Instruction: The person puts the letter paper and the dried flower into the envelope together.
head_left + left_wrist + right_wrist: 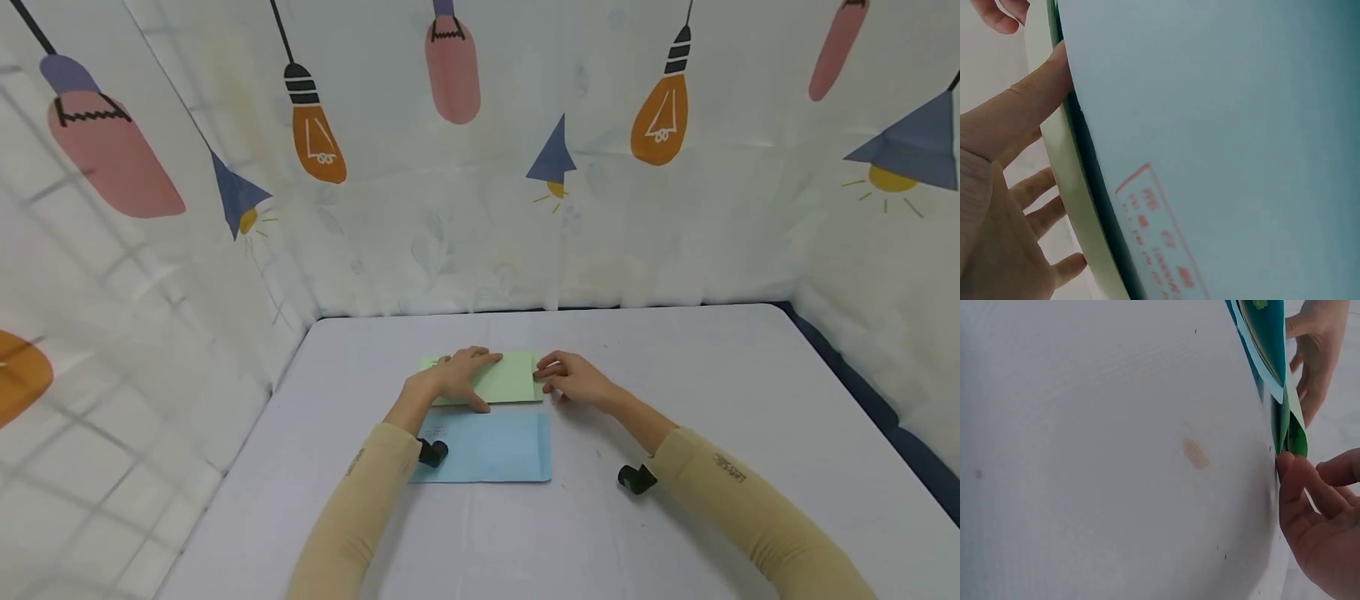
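A light green envelope point(510, 377) lies across the table, its right end a narrow flap. My left hand point(459, 375) rests over its left part, fingers spread along the far side and thumb at the near edge. At the right end, the fingertips of my right hand point(573, 379) pinch the edge of the flap; in the right wrist view this green end point(1297, 434) stands partly raised and curled. Just nearer lies a light blue envelope point(487, 454), below my left wrist. Red printing in a box point(1163, 244) shows on its face in the left wrist view.
Both envelopes lie on a white-covered table point(675, 358). Dark wrist cameras point(433, 453) sit at the sleeve cuffs. A pale curtain point(480, 217) printed with lamps hangs behind and along the sides. A small brownish mark point(1195, 454) is on the table cover.
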Tool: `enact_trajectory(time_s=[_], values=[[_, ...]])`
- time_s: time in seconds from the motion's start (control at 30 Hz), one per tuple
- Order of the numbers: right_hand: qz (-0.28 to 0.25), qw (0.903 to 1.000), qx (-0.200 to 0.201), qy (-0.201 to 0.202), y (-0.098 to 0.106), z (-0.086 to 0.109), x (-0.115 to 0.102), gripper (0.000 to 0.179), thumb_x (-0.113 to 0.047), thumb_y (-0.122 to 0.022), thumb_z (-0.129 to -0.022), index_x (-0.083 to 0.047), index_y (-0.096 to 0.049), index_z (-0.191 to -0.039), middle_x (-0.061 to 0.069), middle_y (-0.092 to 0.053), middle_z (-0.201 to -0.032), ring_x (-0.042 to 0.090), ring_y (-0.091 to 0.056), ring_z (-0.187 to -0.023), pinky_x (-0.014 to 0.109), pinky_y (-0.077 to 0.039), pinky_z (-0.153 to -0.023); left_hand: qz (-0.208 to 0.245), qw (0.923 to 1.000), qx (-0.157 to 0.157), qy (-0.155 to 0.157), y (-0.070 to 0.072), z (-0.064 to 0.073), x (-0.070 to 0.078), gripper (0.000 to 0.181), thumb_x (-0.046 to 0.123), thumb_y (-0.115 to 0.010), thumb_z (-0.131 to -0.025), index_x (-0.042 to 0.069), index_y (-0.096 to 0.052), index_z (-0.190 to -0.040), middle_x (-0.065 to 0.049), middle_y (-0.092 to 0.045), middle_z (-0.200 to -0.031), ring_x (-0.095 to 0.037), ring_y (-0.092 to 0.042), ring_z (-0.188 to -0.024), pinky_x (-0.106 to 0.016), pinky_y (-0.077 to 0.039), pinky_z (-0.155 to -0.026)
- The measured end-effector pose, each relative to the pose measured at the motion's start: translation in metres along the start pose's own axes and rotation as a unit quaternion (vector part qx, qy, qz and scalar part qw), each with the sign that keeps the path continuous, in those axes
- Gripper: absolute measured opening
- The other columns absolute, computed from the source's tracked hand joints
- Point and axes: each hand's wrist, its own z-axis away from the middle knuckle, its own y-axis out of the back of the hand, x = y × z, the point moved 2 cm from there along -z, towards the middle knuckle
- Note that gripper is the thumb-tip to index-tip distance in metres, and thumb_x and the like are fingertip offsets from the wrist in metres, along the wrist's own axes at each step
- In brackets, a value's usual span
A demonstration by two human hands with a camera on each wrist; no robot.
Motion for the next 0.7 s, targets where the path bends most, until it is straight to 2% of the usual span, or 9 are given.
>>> enact_trajectory(time_s=[0.17,0.3,0.4,0.47,0.6,0.7], values=[[0.023,0.9995,0.006,0.022,0.022,0.011,0.006,0.035,0.003,-0.048,-0.1,0.003,-0.053,-0.135,0.018,-0.065,-0.132,0.026,-0.067,-0.102,0.035,-0.054,-0.074,0.038,0.9985,0.03,-0.023,0.002,0.005,-0.01,0.095,0.048,-0.082,-0.086,0.022,-0.032,-0.163,-0.009,-0.02,-0.169,-0.032,-0.019,-0.154,-0.066,-0.015,-0.116],[0.103,0.9924,0.019,0.064,0.056,0.031,0.016,0.031,0.0,-0.052,-0.102,0.007,-0.056,-0.132,0.023,-0.065,-0.128,0.033,-0.066,-0.108,0.04,-0.057,-0.079,0.064,0.9948,0.073,-0.032,0.006,0.018,-0.022,0.085,0.048,-0.075,-0.093,0.018,-0.035,-0.162,-0.01,-0.022,-0.168,-0.034,-0.02,-0.153,-0.07,-0.015,-0.114],[0.192,0.9752,0.06,0.092,0.087,0.053,0.026,0.029,-0.002,-0.054,-0.103,0.01,-0.057,-0.13,0.025,-0.065,-0.125,0.04,-0.063,-0.113,0.049,-0.054,-0.089,0.053,0.9926,0.108,-0.008,0.007,0.033,-0.034,0.078,0.045,-0.069,-0.098,0.014,-0.036,-0.161,-0.013,-0.025,-0.167,-0.037,-0.023,-0.152,-0.072,-0.016,-0.112],[0.24,0.962,0.086,0.098,0.109,0.068,0.032,0.032,-0.003,-0.053,-0.104,0.012,-0.054,-0.133,0.03,-0.062,-0.128,0.045,-0.06,-0.118,0.057,-0.049,-0.096,0.034,0.9902,0.135,0.014,0.006,0.044,-0.043,0.072,0.042,-0.065,-0.101,0.011,-0.037,-0.16,-0.016,-0.027,-0.166,-0.04,-0.025,-0.15,-0.072,-0.016,-0.111],[0.32,0.9378,0.125,0.054,0.153,0.095,0.043,0.046,-0.009,-0.053,-0.106,0.014,-0.043,-0.144,0.038,-0.049,-0.14,0.054,-0.049,-0.127,0.066,-0.04,-0.102,0.0,0.9816,0.182,0.058,0.001,0.063,-0.065,0.064,0.037,-0.059,-0.105,0.008,-0.04,-0.158,-0.02,-0.03,-0.163,-0.043,-0.027,-0.148,-0.074,-0.016,-0.111],[0.358,0.9234,0.138,0.015,0.178,0.111,0.051,0.057,-0.016,-0.052,-0.107,0.016,-0.032,-0.15,0.044,-0.035,-0.148,0.06,-0.035,-0.135,0.069,-0.03,-0.108,-0.009,0.9775,0.191,0.089,-0.002,0.077,-0.081,0.064,0.04,-0.055,-0.106,0.007,-0.039,-0.158,-0.022,-0.029,-0.163,-0.045,-0.024,-0.149,-0.075,-0.014,-0.111]])
